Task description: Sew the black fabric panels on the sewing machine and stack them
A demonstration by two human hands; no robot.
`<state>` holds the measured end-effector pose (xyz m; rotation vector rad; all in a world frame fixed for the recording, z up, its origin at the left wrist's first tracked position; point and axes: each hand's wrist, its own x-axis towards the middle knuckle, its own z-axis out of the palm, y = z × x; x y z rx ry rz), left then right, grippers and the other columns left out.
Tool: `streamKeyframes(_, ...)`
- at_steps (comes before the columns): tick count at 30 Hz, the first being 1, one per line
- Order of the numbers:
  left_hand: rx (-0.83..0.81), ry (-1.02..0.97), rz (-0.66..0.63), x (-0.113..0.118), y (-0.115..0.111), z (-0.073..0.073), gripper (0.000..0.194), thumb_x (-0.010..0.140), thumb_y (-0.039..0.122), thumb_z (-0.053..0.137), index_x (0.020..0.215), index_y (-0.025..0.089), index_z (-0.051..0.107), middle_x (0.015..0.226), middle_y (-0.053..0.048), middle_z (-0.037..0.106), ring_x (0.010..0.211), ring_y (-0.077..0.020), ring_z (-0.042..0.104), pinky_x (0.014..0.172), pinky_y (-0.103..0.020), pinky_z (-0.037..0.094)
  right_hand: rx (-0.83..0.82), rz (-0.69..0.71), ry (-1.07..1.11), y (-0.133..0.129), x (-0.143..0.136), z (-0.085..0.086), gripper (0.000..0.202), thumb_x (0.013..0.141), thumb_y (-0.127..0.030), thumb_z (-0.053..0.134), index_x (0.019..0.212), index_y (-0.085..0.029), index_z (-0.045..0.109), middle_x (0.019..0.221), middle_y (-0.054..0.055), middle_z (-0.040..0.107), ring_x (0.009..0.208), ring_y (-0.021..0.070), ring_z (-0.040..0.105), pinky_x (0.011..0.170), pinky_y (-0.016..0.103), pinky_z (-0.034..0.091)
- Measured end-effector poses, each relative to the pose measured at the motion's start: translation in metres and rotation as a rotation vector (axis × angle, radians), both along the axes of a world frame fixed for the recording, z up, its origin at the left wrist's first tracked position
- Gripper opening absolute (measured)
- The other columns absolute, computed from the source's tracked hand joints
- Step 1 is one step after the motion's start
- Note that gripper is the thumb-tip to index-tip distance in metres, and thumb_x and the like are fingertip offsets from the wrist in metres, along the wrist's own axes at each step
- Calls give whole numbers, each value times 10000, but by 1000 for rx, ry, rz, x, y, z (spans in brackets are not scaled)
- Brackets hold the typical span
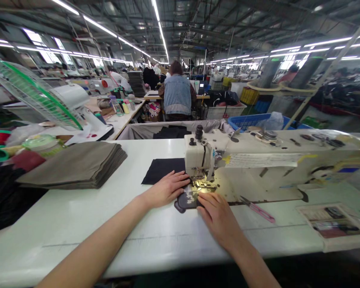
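A white sewing machine (243,160) stands on the pale table, its needle area lit yellow. My left hand (168,188) lies flat with fingers stretched toward the needle, over the near right corner of a black cloth piece (160,170). My right hand (217,216) rests at the near edge of the metal needle plate (205,186), fingertips down. Something small and dark shows beneath those fingertips, too hidden to name. Pink-handled snips (261,212) lie on the table right of my right hand.
Left on the table is a stack of grey-brown cloth (78,164), with a green-and-white fan (42,94) behind it. A tray of small tools (333,224) sits at the right. Beyond the machine are a blue basket (238,121) and a person in a denim vest (177,96).
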<state>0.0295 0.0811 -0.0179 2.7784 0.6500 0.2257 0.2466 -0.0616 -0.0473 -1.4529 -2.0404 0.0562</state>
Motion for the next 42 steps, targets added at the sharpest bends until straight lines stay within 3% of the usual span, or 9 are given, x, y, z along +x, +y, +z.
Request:
streamKeyframes(8, 5, -5, 34, 1, 0, -3, 431, 1044, 319, 419, 1456, 230, 508, 1539, -80, 482, 1474, -258, 356, 1218, -515, 219, 52, -39, -8, -16, -3, -15, 339, 989, -240, 520, 1310, -191, 616, 1308, 110, 662, 1226, 275, 584, 1062, 504, 485)
streamKeyframes(13, 90, 21, 75, -7, -20, 11, 381, 1030, 319, 447, 1370, 213, 586, 1485, -111, 531, 1397, -291, 451, 1161, -510, 317, 76, -30, -17, -15, -1, -16, 312, 995, -251, 511, 1272, -178, 636, 1284, 114, 677, 1203, 274, 604, 1047, 499, 497)
streamKeyframes(18, 180, 56, 423, -10, -41, 16, 367, 971, 289, 509, 1288, 141, 618, 1192, -155, 651, 1062, -287, 640, 924, -425, 510, 115, -36, -53, -14, 0, -22, 315, 1000, -277, 505, 1273, -179, 627, 1292, 102, 677, 1207, 278, 607, 1037, 488, 498)
streamKeyframes(23, 137, 154, 595, -17, -30, 13, 671, 915, 410, 625, 1470, 83, 440, 1545, -234, 404, 1400, -361, 425, 1116, -478, 392, 269, 4, -106, -10, 4, -28, 308, 1009, -328, 495, 1230, -173, 643, 1231, 94, 711, 1126, 263, 660, 960, 426, 527)
streamKeyframes(26, 160, 173, 723, -44, -14, 31, 483, 946, 278, 576, 1410, 152, 527, 1462, -166, 530, 1329, -277, 515, 1101, -397, 416, 401, 77, -149, -3, 12, -35, 334, 1013, -385, 488, 1201, -165, 656, 1171, 93, 737, 1048, 247, 697, 900, 381, 535)
streamKeyframes(29, 191, 227, 966, -98, 2, 62, 284, 974, 120, 449, 1107, 115, 700, 1180, -186, 673, 1168, -280, 612, 1015, -428, 468, 515, 130, -187, 6, 19, -43, 369, 1011, -434, 479, 1159, -154, 668, 1100, 94, 759, 966, 239, 725, 850, 359, 540)
streamKeyframes(33, 117, 291, 1221, -173, 16, 88, 204, 984, 254, 585, 1121, 121, 659, 1156, -118, 664, 1071, -254, 646, 931, -471, 530, 583, 152, -229, 11, 22, -50, 393, 1006, -477, 469, 1124, -164, 675, 1064, 91, 770, 917, 239, 741, 813, 353, 551)
streamKeyframes(36, 18, 281, 1226, -200, 24, 87, 282, 963, 337, 641, 1186, 164, 633, 1205, -82, 646, 1051, -223, 649, 908, -438, 554, 586, 141, -257, 11, 22, -50, 408, 1008, -492, 454, 1121, -168, 675, 1065, 86, 772, 910, 240, 745, 798, 350, 561)
streamKeyframes(42, -108, 84, 1293, -213, 33, 76, 286, 960, 341, 644, 1172, 150, 638, 1170, -79, 654, 997, -218, 661, 847, -403, 574, 595, 165, -295, 13, 28, -55, 422, 1004, -487, 462, 1130, -147, 676, 1079, 97, 770, 924, 241, 746, 805, 342, 577)
